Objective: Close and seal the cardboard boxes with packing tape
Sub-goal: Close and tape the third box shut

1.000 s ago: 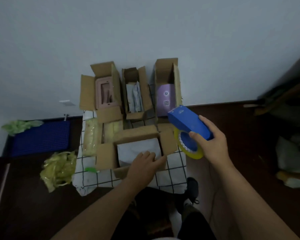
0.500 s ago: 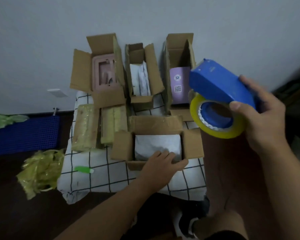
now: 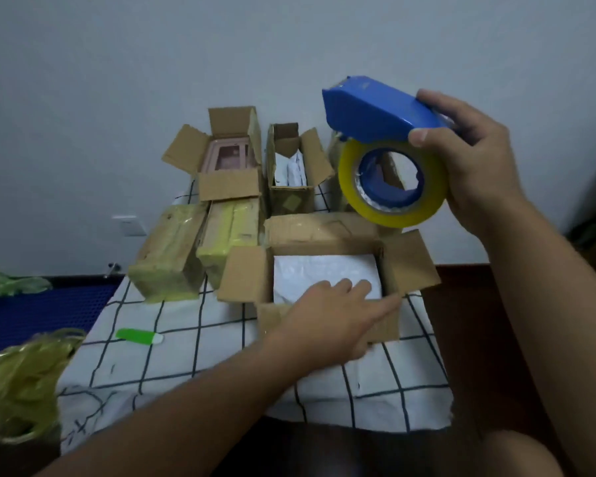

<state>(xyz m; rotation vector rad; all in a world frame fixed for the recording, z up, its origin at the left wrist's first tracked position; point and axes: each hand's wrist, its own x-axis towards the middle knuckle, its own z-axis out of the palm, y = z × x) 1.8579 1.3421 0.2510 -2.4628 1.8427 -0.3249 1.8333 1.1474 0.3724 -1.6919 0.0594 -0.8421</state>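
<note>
Steadying the box (image 3: 327, 270) at the bench's (image 3: 193, 349) near edge, the left hand (image 3: 327, 321) is lying flat, released, while the right hand (image 3: 475, 166) is grasping the dispenser (image 3: 379, 108) above it, ready to tape.

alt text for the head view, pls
A right hand holds a blue tape dispenser with a yellow roll above an open cardboard box, while the left hand rests on its near edge. Behind stand more open boxes and two taped ones on a checked cloth.
</note>
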